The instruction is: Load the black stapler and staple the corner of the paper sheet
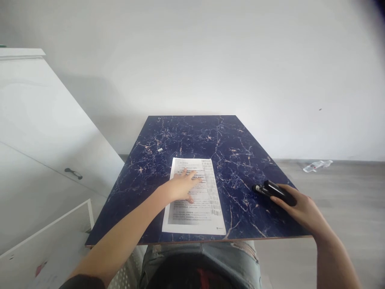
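A printed sheet of paper [198, 208] lies on the dark blue marbled table [192, 136], near its front edge. My left hand [180, 186] rests flat on the sheet's upper left part, fingers stretched out. At the table's right edge my right hand [303, 208] is wrapped round the back end of a black stapler [272, 190], which lies on the tabletop pointing left.
A small white scrap [160, 149] lies on the table's far left part. A white cabinet [45, 132] with a dark handle [73, 173] stands at the left. A plastic bottle [317, 165] lies on the grey floor by the white wall at the right.
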Demonstrator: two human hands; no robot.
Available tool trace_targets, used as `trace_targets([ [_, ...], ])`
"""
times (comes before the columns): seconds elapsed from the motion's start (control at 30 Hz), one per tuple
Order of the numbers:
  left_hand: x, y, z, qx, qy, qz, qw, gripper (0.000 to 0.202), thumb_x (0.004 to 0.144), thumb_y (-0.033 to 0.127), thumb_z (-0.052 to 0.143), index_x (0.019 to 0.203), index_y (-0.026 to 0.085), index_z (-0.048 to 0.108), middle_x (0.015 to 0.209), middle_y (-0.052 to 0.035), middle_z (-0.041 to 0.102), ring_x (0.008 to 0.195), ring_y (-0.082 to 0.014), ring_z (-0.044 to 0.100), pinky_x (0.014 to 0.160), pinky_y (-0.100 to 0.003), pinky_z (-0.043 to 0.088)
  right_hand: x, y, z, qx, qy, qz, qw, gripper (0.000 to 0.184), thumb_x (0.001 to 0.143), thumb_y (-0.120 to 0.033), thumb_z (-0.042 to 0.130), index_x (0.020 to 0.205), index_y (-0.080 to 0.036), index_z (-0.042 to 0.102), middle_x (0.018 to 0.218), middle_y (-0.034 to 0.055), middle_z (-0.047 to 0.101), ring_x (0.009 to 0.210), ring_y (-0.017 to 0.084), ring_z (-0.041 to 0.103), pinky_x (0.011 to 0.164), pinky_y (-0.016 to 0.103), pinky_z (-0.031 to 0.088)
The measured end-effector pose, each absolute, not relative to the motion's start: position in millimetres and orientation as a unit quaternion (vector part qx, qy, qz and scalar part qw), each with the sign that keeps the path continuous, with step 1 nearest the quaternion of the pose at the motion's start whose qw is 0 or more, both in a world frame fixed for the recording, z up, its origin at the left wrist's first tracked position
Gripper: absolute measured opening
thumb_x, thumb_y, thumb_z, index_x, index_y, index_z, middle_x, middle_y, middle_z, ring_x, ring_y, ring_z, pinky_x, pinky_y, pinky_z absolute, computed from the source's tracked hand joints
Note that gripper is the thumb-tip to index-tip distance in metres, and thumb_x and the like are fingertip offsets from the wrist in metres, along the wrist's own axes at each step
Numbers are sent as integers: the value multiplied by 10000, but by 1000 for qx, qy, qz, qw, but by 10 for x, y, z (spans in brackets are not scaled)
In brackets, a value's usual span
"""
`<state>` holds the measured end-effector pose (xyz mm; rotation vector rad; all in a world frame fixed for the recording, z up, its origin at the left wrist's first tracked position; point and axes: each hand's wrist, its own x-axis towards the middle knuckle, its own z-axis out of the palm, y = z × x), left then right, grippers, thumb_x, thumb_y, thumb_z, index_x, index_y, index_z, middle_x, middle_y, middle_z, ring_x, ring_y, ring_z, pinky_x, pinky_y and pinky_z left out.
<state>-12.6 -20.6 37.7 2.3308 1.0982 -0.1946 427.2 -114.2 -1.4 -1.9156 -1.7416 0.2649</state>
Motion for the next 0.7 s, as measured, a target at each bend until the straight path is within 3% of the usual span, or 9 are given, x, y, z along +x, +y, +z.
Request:
trace_targets([
  [0.07,-111,-209,366,870,403,-61,279,905,712,398,817,1518,379,405,1689,-52,155,1516,-487,92,1157,-681,237,4068,-1182,41,-702,-610,3,367,382,824,-527,685,1089,-254,652,1054,115,699,929,330,660,766,432,508],
  [0.13,-130,-216,359,868,403,-54,284,892,719,404,810,1515,385,409,1689,-35,153,1522,-474,83,1172,-673,209,3822,-1206,77,-679,-570,-95,454,219,890,-443,621,972,-240,635,992,125,675,920,320,636,836,457,491],
  [0.2,-188,-236,371,864,412,-56,285,893,716,393,811,1514,389,409,1689,-28,150,1527,-460,84,1178,-656,209,3582,-1191,81,-637,-606,-111,462,132,902,-371,606,878,-241,615,901,99,667,859,287,624,867,455,487],
  [0.3,-376,-308,411,847,445,-69,281,914,696,341,818,1513,383,410,1687,-38,153,1530,-445,101,1163,-634,260,3352,-1126,46,-607,-684,-84,395,85,889,-307,631,828,-250,618,871,78,688,841,265,612,888,447,481],
  [0.43,-821,-462,426,818,485,-63,302,965,626,256,812,1500,390,425,1691,-22,136,1525,-420,173,1085,-505,420,3401,-1121,21,-622,-663,-101,405,128,901,-323,625,796,-250,617,837,72,685,813,254,600,870,431,488],
  [0.53,-1155,-559,405,799,516,-65,301,1008,593,262,793,1513,393,403,1698,-15,102,1516,-395,227,1017,-417,477,3643,-1188,15,-651,-631,-112,407,165,902,-408,625,862,-249,642,919,74,689,871,266,602,905,439,476],
  [0.63,-1338,-592,398,784,543,-63,295,1002,577,282,789,1503,391,423,1698,-18,107,1489,-393,296,957,-388,509,3957,-1236,-62,-685,-621,-86,370,396,847,-577,634,1063,-246,667,1100,101,676,1001,319,594,876,456,479],
  [0.7,-1366,-586,416,773,555,-73,298,996,569,272,786,1495,387,438,1696,-23,119,1465,-404,339,925,-390,524,4154,-1249,-153,-707,-623,-30,334,536,781,-650,655,1125,-239,667,1075,102,690,938,321,624,753,422,498],
])
